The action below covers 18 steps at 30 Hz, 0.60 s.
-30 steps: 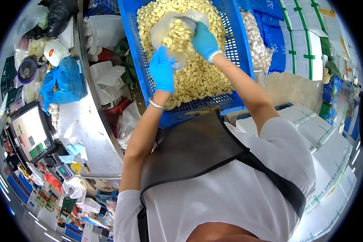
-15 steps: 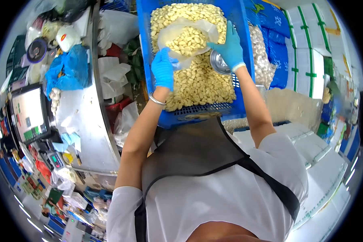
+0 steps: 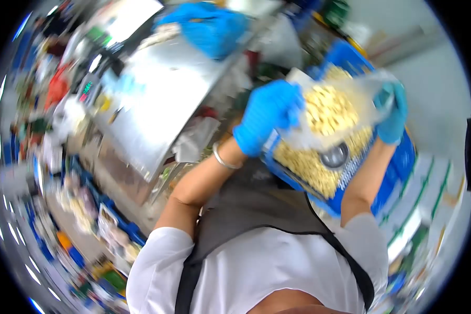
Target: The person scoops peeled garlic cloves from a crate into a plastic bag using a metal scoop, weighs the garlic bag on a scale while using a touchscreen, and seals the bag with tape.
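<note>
A clear plastic bag (image 3: pixel 369 97) of peeled garlic cloves (image 3: pixel 329 111) hangs between my two blue-gloved hands, above a blue crate (image 3: pixel 397 180). My left hand (image 3: pixel 271 118) is closed on the bag's left edge, its fingertips blurred. On the opposite edge, my right hand (image 3: pixel 395 114) grips the plastic with bent fingers. More loose cloves (image 3: pixel 309 170) fill the crate below, partly hidden by the bag. Among them lies a round metal bowl (image 3: pixel 335 156), touched by neither hand.
To the left stands a metal table (image 3: pixel 162 99) with a blue plastic bag (image 3: pixel 214 36) at its far end. A scale with a green display (image 3: pixel 86 90) is beyond its left side. White boxes with green straps (image 3: pixel 426 180) are stacked at the right.
The filled bag has been lifted off the cloves and is held by both hands. My right hand has let go of the metal bowl. My view and body have turned left.
</note>
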### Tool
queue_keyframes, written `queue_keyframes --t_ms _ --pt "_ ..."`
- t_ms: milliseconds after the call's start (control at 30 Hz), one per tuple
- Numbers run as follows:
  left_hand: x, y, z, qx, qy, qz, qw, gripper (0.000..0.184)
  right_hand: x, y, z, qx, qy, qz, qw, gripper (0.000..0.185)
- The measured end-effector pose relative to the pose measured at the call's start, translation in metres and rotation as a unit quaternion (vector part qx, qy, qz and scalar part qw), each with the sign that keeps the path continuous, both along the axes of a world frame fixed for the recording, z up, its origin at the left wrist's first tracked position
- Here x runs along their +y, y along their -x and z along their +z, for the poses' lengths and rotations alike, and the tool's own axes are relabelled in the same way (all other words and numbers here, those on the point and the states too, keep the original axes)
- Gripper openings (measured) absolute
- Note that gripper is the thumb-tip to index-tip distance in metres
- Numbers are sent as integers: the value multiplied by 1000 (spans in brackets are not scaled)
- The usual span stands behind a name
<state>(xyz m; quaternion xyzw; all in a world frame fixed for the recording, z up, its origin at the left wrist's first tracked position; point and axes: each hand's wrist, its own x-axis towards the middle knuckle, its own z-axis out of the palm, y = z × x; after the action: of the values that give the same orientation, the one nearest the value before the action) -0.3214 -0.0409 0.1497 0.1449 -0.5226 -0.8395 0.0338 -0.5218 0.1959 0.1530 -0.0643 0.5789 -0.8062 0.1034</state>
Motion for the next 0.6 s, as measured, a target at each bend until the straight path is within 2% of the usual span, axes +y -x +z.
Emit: queue_keyframes --t_ms 33,67,100,133,200,267,333,400,467,533,600 --pt "-8 -27 16 26 7 8 1000 25 -28 -13 3 -7 12 56 998 23" --pt "-18 -57 31 -6 -13 -6 1000 27 -53 -29 4 -13 21 111 994 24" --pt "-35 -89 49 -39 -5 -40 998 30 -73 -41 -8 -13 58 216 975 23" --pt "-48 -123 57 -69 -38 -18 997 29 -94 -56 -22 -11 88 314 945 24" --pt "-76 -195 45 -22 -78 136 987 27 -147 -117 -30 -47 90 313 944 20" --pt "-106 -269 60 -48 -105 275 955 24 -207 -182 -15 -3 84 444 892 21" --pt "-137 -349 66 -78 -99 317 940 25 -264 -250 -16 -38 33 508 860 22" --pt "-156 -420 61 -78 -33 442 893 29 -326 -319 -15 -22 -16 556 831 24" --pt "-183 -498 48 -99 34 508 855 32 -387 -392 -1 -46 -86 601 793 23" --pt "-208 -562 36 -151 81 590 789 35 -445 -454 -8 10 -144 679 720 23" --pt "-236 -620 11 -145 108 647 741 38 -502 -522 -24 -26 -143 673 725 24"
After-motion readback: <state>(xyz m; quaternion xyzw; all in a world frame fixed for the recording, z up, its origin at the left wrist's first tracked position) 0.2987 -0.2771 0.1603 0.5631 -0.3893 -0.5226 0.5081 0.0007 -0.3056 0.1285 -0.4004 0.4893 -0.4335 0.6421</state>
